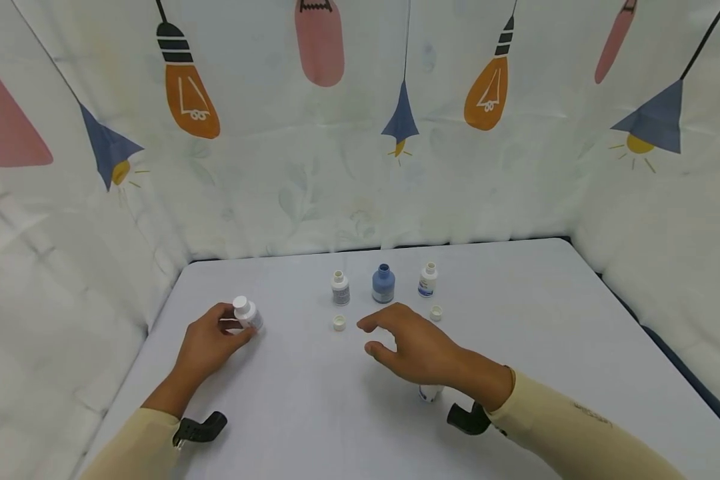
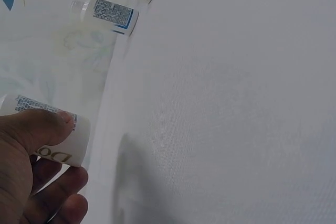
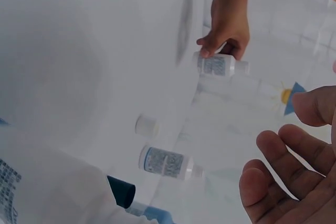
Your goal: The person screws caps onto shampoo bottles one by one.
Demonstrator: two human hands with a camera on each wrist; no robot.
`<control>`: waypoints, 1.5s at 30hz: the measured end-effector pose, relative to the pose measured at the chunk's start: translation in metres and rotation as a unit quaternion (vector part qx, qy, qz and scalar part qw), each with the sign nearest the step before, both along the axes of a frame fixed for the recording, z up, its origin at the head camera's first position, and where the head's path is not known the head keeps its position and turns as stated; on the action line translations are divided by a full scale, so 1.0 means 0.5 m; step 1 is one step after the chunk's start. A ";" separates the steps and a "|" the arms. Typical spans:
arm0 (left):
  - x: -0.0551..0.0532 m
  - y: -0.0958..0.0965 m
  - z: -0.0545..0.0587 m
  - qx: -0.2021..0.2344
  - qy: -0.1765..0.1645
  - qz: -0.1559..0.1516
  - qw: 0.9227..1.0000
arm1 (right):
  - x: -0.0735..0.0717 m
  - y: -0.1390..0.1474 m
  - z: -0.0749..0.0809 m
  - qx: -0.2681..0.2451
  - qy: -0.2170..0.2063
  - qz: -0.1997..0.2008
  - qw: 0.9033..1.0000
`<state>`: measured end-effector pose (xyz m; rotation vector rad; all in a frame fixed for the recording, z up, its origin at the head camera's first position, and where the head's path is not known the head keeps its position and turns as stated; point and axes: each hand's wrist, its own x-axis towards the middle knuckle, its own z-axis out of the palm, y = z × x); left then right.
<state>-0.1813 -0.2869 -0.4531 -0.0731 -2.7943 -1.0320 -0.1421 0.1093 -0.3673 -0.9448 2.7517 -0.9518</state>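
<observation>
My left hand [image 1: 207,343] holds a small white bottle [image 1: 251,317] between thumb and fingers at the table's left; its white cap [image 1: 241,304] is on. In the left wrist view the thumb lies across the bottle's label. My right hand [image 1: 417,343] hovers over the middle of the table, fingers apart and loosely bent, holding nothing. Beyond it stand a white bottle [image 1: 340,290], a blue bottle [image 1: 383,287] and another white bottle [image 1: 428,281], all uncapped. A white cap [image 1: 339,323] lies before the left one, another cap [image 1: 436,313] before the right one.
Another bottle [image 1: 429,393], mostly hidden, is below my right wrist. In the right wrist view, a dark cylindrical piece [image 3: 122,191] shows beside a large, close white bottle [image 3: 52,187]. A printed curtain [image 1: 348,187] surrounds the white table [image 1: 288,413] at the back and sides.
</observation>
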 end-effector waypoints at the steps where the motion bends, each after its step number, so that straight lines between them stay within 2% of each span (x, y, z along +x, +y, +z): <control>1: -0.002 -0.001 -0.001 0.001 -0.001 0.000 1.000 | -0.001 0.003 -0.001 -0.001 0.002 0.000 1.000; 5: -0.011 -0.005 -0.003 -0.001 -0.001 0.005 1.000 | -0.003 0.013 0.001 -0.003 0.001 -0.006 1.000; 9: -0.016 -0.010 -0.005 -0.003 -0.001 0.010 1.000 | -0.007 0.026 0.009 0.004 -0.006 -0.029 1.000; 14: -0.023 -0.017 -0.008 -0.001 -0.004 0.016 1.000 | -0.013 0.043 0.012 0.002 0.006 -0.039 0.999; 21: -0.037 -0.019 -0.014 0.001 -0.012 0.022 1.000 | -0.017 0.067 0.003 0.004 0.005 -0.047 0.999; 25: -0.045 -0.015 -0.013 0.000 -0.012 0.023 1.000 | -0.017 0.077 0.001 0.004 -0.005 -0.063 0.998; 33: -0.061 -0.007 -0.011 0.007 -0.014 0.029 0.999 | -0.017 0.096 -0.002 0.003 -0.001 -0.067 0.998; 45: -0.082 -0.009 -0.023 0.014 -0.020 0.035 0.999 | -0.019 0.129 -0.009 0.005 0.001 -0.091 0.996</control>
